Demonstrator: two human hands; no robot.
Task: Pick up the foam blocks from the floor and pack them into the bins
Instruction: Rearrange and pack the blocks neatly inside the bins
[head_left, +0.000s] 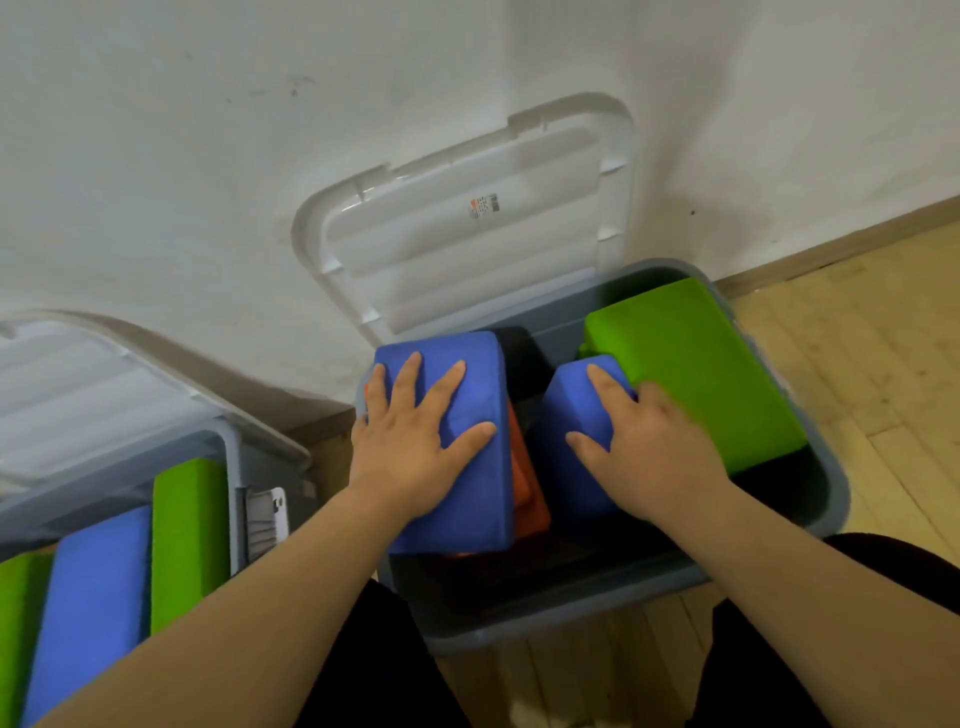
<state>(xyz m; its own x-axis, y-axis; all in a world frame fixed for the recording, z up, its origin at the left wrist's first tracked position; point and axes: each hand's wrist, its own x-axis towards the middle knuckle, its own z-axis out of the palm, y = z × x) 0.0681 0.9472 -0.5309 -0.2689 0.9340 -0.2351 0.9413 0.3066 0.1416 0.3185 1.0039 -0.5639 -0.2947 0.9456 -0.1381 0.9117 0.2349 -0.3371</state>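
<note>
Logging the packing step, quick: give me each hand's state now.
Left hand: open, pressing flat on the left blue block.
Right hand: on the right blue block; grip cannot be told.

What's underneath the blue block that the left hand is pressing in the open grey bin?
An orange block pokes out under the right edge of the blue block. That block and the left hand cover the rest, and the bin floor is too dark to read.
</note>
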